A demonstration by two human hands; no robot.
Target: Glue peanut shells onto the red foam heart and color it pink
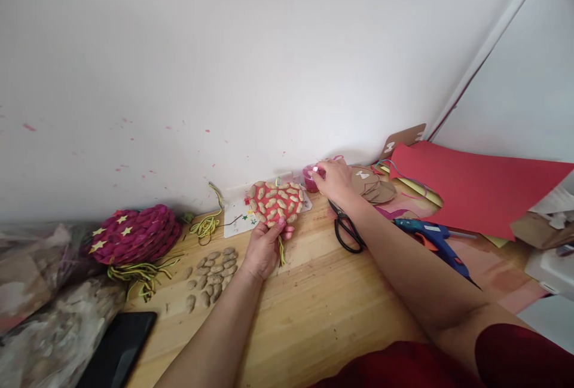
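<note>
My left hand [264, 247] grips the lower edge of a red heart-like craft piece [281, 204] covered with peanut shells, thumb on its front. Yellow-green yarn [281, 251] hangs below it. My right hand [334, 177] is closed at a small magenta cup [309, 179], its fingers pinched around something with a small pale tip that I cannot make out. Behind the craft piece lies a white sheet [233, 226] with small star stickers. Black-handled scissors [347, 229] lie under my right forearm. Several loose peanuts [215, 271] are spread left of my left wrist.
A stack of magenta woven discs [139, 232] with yellow stars stands left, near a yarn bundle [206, 226], dark phone [119, 349] and plastic bags [67, 322]. Right are cardboard cutouts [379, 191], a blue glue gun [433, 235] and red paper [475, 182]. A white wall [251, 65] rises behind.
</note>
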